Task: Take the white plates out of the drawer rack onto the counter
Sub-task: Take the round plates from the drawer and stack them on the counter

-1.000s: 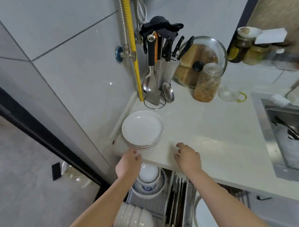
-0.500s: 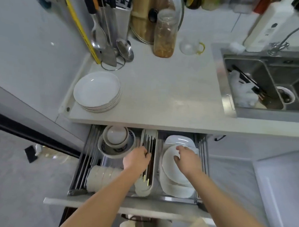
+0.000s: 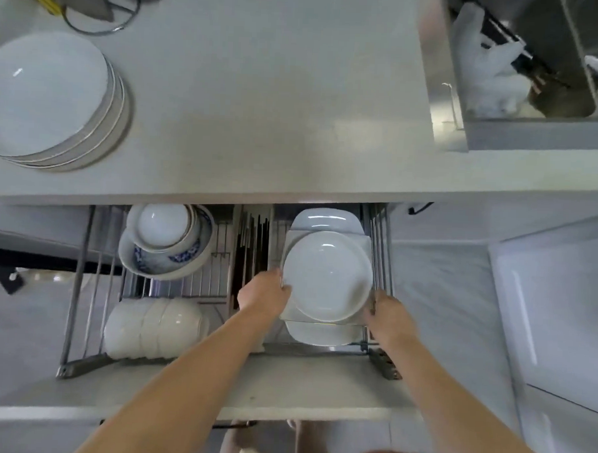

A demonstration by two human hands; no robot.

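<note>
A round white plate (image 3: 326, 275) lies on top of squarish white plates (image 3: 325, 220) in the right part of the open drawer rack (image 3: 82, 285). My left hand (image 3: 263, 295) grips the round plate's left rim. My right hand (image 3: 388, 314) holds its right rim, next to the rack's side wires. A stack of white plates (image 3: 46, 95) stands at the left end of the counter (image 3: 261, 105).
The rack's left part holds nested blue-patterned bowls (image 3: 166, 241) and a row of white bowls on their sides (image 3: 152, 328). A chopstick tray (image 3: 252, 245) runs down the middle. The sink (image 3: 537, 65) with dishes lies at the upper right.
My view dropped from the counter to the drawer. Both hands went from the counter edge down into the rack and closed on the round plate's rims.
</note>
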